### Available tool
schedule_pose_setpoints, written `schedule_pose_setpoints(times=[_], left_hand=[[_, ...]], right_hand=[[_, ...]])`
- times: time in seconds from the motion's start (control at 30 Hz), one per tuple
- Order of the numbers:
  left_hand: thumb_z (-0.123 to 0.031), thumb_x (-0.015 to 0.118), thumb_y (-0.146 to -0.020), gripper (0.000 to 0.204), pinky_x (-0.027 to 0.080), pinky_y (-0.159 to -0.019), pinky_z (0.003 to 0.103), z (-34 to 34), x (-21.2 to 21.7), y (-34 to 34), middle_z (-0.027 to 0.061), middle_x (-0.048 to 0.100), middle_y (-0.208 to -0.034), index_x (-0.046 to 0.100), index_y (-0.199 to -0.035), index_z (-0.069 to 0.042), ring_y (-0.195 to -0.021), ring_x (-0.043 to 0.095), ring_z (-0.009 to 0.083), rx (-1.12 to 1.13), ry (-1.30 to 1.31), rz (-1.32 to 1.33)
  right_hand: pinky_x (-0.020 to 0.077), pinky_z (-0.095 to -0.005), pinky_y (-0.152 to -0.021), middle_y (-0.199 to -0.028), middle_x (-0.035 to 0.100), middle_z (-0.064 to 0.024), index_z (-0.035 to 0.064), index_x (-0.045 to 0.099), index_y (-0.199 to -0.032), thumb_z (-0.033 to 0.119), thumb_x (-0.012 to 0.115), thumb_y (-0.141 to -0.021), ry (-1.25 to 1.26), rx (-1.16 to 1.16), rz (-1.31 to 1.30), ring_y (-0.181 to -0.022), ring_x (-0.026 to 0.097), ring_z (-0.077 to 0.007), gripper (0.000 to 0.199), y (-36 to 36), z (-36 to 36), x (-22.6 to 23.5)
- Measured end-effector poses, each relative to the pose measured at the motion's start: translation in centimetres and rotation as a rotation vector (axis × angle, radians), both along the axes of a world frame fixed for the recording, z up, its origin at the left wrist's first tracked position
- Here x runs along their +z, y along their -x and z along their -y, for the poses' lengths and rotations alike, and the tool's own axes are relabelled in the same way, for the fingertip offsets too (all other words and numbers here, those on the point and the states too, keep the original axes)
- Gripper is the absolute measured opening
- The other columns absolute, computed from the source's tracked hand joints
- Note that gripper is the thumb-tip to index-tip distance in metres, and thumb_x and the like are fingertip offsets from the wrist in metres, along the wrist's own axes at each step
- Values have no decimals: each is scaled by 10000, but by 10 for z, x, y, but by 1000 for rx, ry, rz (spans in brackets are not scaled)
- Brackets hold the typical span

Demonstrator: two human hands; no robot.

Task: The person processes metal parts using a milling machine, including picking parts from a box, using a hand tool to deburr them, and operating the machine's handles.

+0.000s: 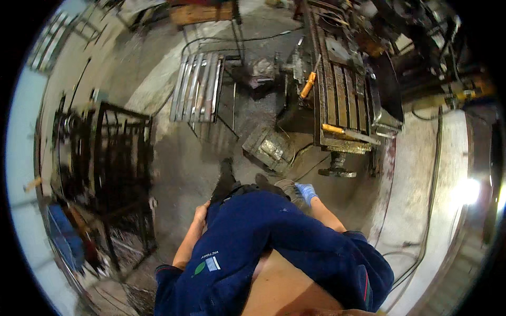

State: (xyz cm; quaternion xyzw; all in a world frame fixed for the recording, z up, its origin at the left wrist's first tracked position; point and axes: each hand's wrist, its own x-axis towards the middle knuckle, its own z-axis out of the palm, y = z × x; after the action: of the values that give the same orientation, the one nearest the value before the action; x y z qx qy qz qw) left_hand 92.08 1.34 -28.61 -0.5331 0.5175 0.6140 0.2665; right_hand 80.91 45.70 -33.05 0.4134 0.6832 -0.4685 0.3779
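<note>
My left hand [201, 213], bare, hangs beside my left thigh, its fingers mostly turned out of sight. On the other side, my right hand [307, 194] wears a blue glove and is held out low, away from my hip. Thin pale loops [288, 185], like wire, show right by its fingertips; whether the hand holds them or they lie behind it I cannot tell. Ahead on the right stands a machine with a slotted metal table [345, 97]. Two tools with orange handles lie on it: one handle [308, 85] at the left edge, another handle [332, 128] along the front.
A grey metal box [268, 149] sits on the floor ahead, with a cable beside it. Left of it is a stand bearing metal bars [196, 87]. A dark metal rack [105, 158] fills the left side. The machine's handwheel [337, 172] juts toward me.
</note>
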Motion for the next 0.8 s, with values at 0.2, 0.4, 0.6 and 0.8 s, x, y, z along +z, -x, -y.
schedule_pose_setpoints(times=[0.2, 0.4, 0.6, 0.8], left_hand=[[-194, 522, -822, 277, 461, -448, 359, 108, -41, 82, 175, 637, -772, 584, -967, 32, -546, 596, 245, -371, -11, -89], [-104, 481, -801, 182, 416, -384, 303, 194, -55, 218, 139, 606, -677, 568, -888, 31, -504, 582, 211, -356, 197, -340], [-153, 493, -831, 293, 455, -509, 256, 111, -1, 306, 108, 636, -778, 554, -1059, 21, -585, 610, 169, -472, 194, -441], [-173, 550, -789, 272, 447, -570, 295, 59, 21, 315, 82, 607, -692, 598, -926, 56, -618, 552, 131, -1222, 161, -532]], right_hand=[[462, -329, -575, -756, 635, -63, 28, 636, -840, 329, 615, -793, -45, 69, -246, -622, 587, -190, 305, -31, 35, -40], [452, -314, -595, -717, 644, -88, 10, 649, -808, 314, 629, -782, -145, -9, -235, -615, 579, -186, 306, 7, 86, -4], [438, -296, -539, -684, 635, -45, 13, 647, -780, 263, 648, -781, -102, 73, -590, -556, 555, -138, 251, 33, 76, 3], [437, -273, -542, -701, 617, -35, -4, 643, -812, 216, 633, -803, 79, -293, -530, -566, 538, -129, 220, 68, 90, 33]])
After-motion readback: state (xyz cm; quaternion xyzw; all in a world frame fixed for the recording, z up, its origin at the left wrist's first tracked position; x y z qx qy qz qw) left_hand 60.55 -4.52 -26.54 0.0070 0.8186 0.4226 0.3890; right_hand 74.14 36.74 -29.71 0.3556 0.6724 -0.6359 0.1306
